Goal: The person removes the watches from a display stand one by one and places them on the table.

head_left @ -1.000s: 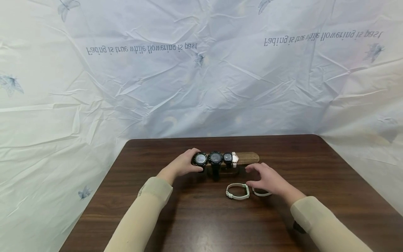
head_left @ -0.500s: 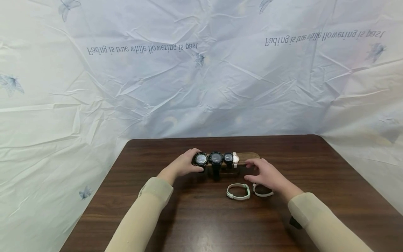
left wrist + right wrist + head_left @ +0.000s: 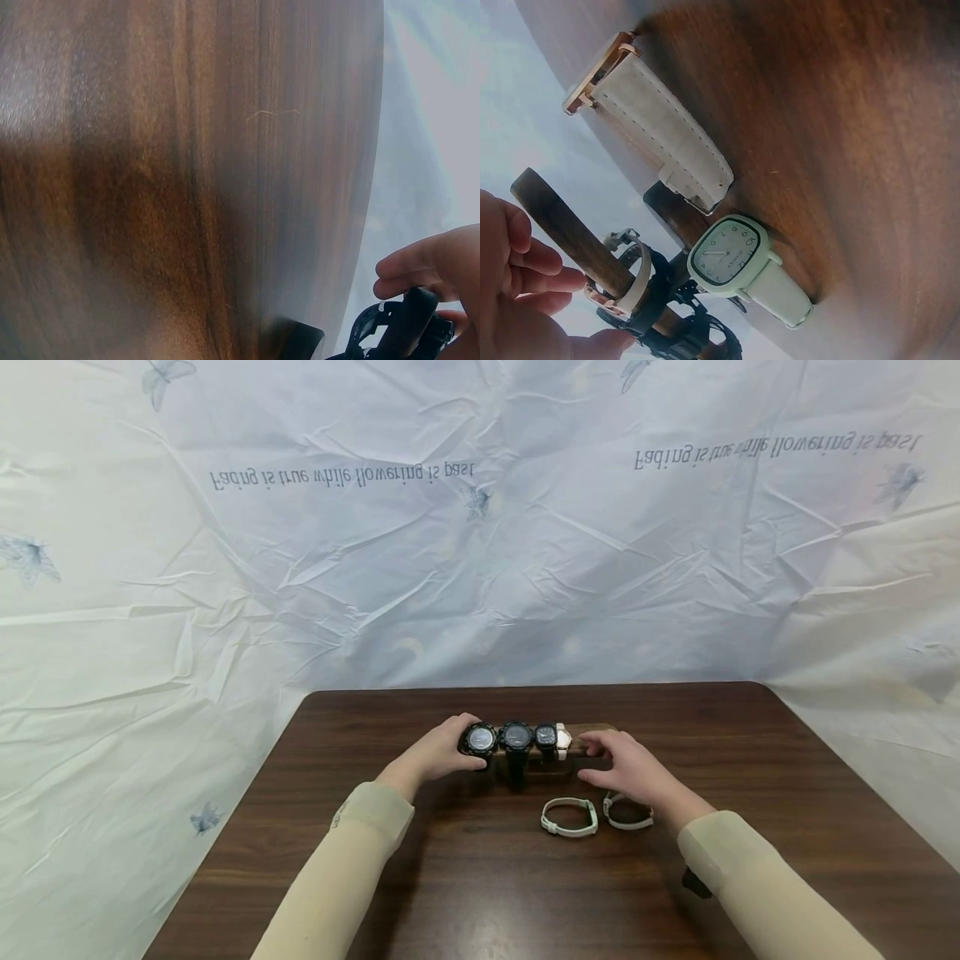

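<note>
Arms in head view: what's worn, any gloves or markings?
Both hands are bare: no gloves or rings show on the left hand or the right hand. Each forearm wears a snug, plain beige long sleeve, left sleeve and right sleeve, ending at the wrist. No markings are legible.

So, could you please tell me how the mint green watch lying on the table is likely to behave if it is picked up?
The mint green watch looks small and slim, so it is probably light. Its strap forms a closed loop lying flat on the table, so it would likely flex and sag rather than hold stiff. The smooth, glossy case may be a little slippery; the glass face could scratch.
</note>
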The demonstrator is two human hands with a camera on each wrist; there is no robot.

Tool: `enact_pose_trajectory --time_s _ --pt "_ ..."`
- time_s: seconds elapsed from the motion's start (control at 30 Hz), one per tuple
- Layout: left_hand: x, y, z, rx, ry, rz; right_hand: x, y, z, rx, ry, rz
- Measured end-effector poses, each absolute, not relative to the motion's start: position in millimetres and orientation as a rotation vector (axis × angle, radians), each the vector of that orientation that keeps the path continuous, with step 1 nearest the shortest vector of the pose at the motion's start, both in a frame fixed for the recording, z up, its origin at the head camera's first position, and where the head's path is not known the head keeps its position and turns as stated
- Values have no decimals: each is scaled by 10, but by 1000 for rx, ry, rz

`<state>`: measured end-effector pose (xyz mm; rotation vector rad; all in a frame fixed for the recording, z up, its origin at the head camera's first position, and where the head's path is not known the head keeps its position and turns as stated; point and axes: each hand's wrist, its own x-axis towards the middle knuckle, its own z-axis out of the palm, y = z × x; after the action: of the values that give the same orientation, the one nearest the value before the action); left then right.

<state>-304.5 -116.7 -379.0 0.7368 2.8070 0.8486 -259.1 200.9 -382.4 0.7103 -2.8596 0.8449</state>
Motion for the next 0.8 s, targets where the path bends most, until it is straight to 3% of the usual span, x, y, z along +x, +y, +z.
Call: enact_pose_trajectory --time_s 0.8 --pt "-3045 -1167 -3817 723 2817 851 -2770 1895 -3808 706 -2879 820"
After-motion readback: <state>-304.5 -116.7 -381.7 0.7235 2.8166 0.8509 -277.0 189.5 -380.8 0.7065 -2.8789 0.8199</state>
